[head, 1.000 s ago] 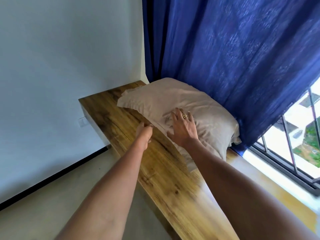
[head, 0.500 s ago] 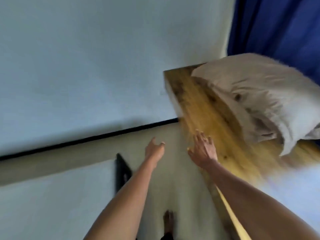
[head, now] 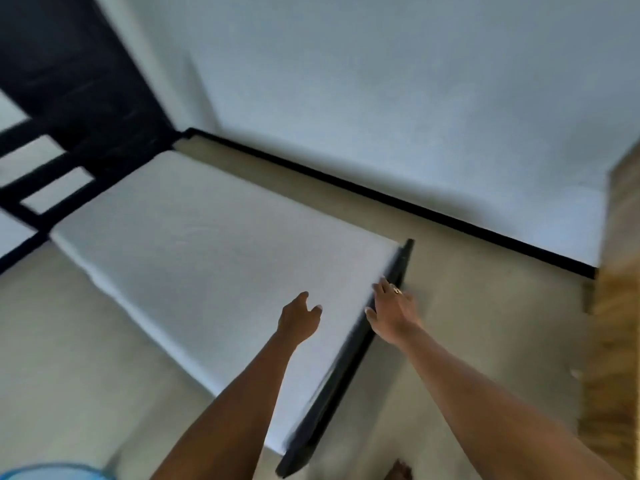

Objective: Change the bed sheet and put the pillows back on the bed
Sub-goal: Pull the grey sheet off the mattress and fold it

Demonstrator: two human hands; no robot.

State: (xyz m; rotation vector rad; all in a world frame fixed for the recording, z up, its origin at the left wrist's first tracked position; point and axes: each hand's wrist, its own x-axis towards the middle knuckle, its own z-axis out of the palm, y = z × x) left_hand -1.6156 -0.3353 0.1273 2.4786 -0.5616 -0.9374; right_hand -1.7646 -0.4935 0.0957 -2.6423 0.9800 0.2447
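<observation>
"White cover on the mattress (head: 207, 244), lying flat right up to the black headboard (head: 86, 98). Fresh sheet or bare ticking?"

"I cannot tell; it is blurred. No pillow lies on it, and none is in view."

"And the hands?"

"Both are out over the foot end, grasping nothing. The left hand (head: 299, 318) hangs above the white surface, fingers loosely bent. The right hand (head: 393, 315) (a ring on one finger) has its fingers spread over the black foot rail (head: 341, 375). Whether it touches the rail I cannot say."

"So what is the step?"

"A reach for the cloth at this end, I judge. To do it well, take the edge near the corners, one hand each, and pull evenly toward the rail so no ridge forms. Then tuck it between mattress and rail. Mind the knuckles on that hard rail, and the wooden bench (head: 620, 341) off to the right."
</observation>
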